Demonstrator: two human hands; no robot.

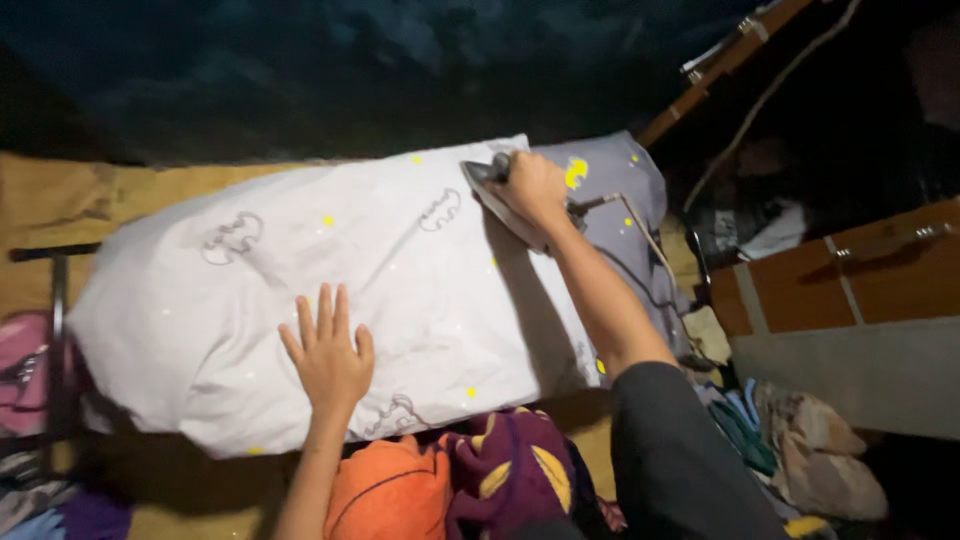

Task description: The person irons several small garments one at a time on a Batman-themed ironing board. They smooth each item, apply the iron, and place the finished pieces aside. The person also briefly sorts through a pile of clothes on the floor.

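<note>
Head view — right hand (535, 187) grips iron (500, 195), left hand (328, 352) flat on pillowcase (300, 290).

I see a white cotton pillowcase printed with grey bat outlines and small yellow dots (400, 280), spread flat and mostly smooth across a narrow padded ironing surface, running from lower left to upper right. A metal clothes iron with a pointed soleplate (500, 195) rests on its upper right part, tip pointing left, its cord trailing off to the right. The far end of the fabric lies in grey shadow.
</note>
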